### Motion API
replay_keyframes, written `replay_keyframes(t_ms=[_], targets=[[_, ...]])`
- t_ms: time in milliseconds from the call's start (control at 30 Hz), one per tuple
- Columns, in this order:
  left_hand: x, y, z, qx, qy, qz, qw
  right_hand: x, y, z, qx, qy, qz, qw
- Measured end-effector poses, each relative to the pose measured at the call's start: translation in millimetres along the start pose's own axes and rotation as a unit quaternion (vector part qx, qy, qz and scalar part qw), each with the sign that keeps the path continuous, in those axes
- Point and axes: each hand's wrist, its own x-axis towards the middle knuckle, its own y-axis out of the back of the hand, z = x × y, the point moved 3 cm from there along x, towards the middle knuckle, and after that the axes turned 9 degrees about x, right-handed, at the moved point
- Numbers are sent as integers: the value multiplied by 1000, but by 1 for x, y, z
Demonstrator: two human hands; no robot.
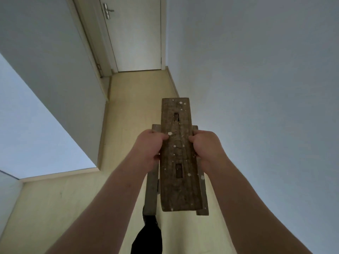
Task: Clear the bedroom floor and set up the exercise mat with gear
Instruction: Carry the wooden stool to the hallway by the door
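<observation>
You hold the stool (178, 180) clear of the floor (128, 99), seat up. Its long axis runs straight away from you toward the door (137, 37) at the end of the passage, which looks shut. Your left hand (151, 146) grips the left long edge and your right hand (204, 146) grips the right one. Both thumbs lie on top of the seat, and the fingers curl under it where they cannot be seen. The hands sit level with each other near the middle of the seat's length, so neither is nearer and the load looks balanced. The stool hangs closer to the wall (256, 88) on your right than to the one on your left, but apart from it. This looks like the clearing step, with the stool being carried out of the way. It points end-on at the door, so the far end leads and the near end is by your body. Keep that line and it should pass a narrow gap. The handle (108, 11) is at the door's left edge, so your left hand is the likelier one to free. The right would then bear a long load alone, so brace the near end against you first.
</observation>
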Motion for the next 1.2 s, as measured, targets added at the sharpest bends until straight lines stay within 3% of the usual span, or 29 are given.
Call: replay_keyframes(t_ms=[400, 867, 1200], targets=[[241, 42, 144, 26, -7, -17, 999, 217, -106, -122, -7, 14, 24, 1000], [502, 62, 278, 41, 7, 29, 999, 481, -214, -238, -19, 11, -38, 999], [689, 79, 400, 1, 25, 64, 998, 669, -292, -359, -6, 3, -91, 996]])
